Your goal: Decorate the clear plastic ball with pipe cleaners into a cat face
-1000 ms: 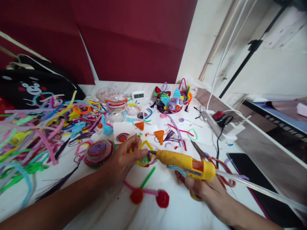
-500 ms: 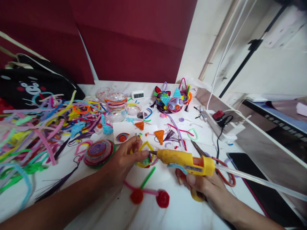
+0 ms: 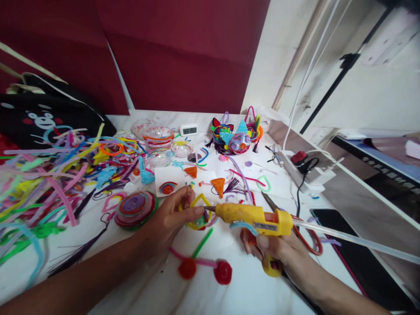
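My left hand (image 3: 175,212) is closed on a small clear shell with yellow pipe cleaner (image 3: 199,199) bent along its edge. My right hand (image 3: 275,249) grips a yellow glue gun (image 3: 256,218), a long clear glue stick (image 3: 348,238) running out of its back. The gun's metal nozzle touches or nearly touches the shell beside my left thumb; I cannot tell which. A short light blue pipe cleaner (image 3: 244,226) lies across the gun's near side. Below my hands are an orange coil (image 3: 187,267) and a red coil (image 3: 223,272) on pink pipe cleaner, with a green piece (image 3: 202,243).
Loose pipe cleaners (image 3: 55,175) pile up at left, near a coiled disc (image 3: 136,210). Clear shells (image 3: 159,158) and decorated balls (image 3: 236,138) stand at the back. Scissors (image 3: 271,203), a phone (image 3: 354,249) and a power strip (image 3: 300,175) are at right.
The rear of the glue gun has swung slightly, and my right hand has shifted a little with it. My left hand and the shell stay in place.
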`<action>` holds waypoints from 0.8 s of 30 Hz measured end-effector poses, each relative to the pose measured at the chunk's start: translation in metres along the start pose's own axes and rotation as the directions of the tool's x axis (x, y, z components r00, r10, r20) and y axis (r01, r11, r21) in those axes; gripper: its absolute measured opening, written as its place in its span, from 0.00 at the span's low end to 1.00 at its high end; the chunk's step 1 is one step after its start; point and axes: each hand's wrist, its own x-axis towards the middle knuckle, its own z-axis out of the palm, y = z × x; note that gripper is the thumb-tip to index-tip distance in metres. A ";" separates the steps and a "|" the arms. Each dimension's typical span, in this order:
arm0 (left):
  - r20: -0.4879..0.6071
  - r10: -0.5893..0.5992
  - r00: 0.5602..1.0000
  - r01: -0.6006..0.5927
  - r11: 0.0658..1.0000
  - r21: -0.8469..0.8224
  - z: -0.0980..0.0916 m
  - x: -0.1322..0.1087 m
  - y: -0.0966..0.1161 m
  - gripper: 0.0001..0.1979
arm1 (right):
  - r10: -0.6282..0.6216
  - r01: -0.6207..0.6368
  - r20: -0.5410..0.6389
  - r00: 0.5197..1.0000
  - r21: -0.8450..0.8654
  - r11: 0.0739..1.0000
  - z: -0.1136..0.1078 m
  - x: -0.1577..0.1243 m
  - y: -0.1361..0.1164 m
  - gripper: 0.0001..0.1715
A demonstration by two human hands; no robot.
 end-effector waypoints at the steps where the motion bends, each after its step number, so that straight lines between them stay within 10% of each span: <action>1: -0.006 0.001 1.000 -0.001 1.000 -0.001 0.000 0.000 0.000 0.16 | 0.002 -0.002 0.004 1.000 0.003 1.000 0.000 0.000 -0.001 0.17; 24: 0.007 -0.026 1.000 0.026 0.996 -0.084 -0.002 0.003 0.007 0.16 | -0.001 -0.009 -0.127 0.992 -0.082 0.997 -0.012 -0.009 -0.005 0.18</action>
